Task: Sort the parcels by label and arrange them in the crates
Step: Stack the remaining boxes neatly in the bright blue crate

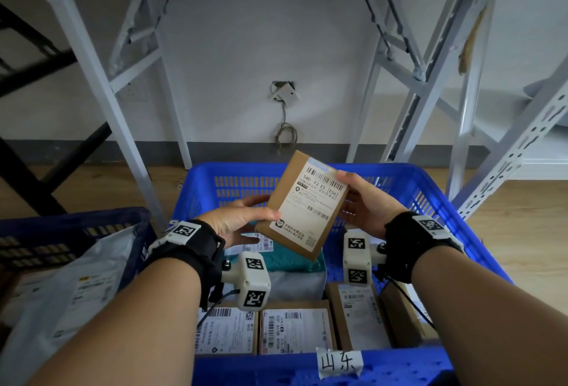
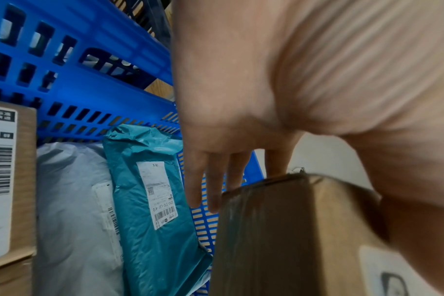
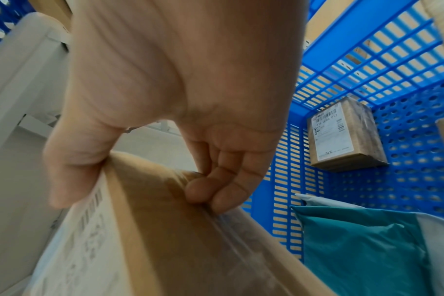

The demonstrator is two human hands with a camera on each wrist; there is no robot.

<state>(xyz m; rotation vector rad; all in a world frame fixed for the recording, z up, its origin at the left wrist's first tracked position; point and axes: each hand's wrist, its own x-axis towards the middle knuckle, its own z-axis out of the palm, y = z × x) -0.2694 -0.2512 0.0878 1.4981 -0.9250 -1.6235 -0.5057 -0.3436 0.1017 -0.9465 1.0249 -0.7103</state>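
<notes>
Left of the left hand: dark blue crate with a white mailer bag. Left hand pinches the cardboard parcel by its lower-left edge, thumb on top, fingers beneath. Right hand clamps the upper-right edge, thumb on the label. Parcel held tilted between the hands, above the blue crate. Below them: teal mailer, boxed parcels.

Risks, as judged: edge-only grips could slip; misreading the tilted label would send it to the wrong crate.

We stand in a parcel-sorting storeroom: blue plastic crates of labelled parcels on the floor beside bare metal shelving.
</notes>
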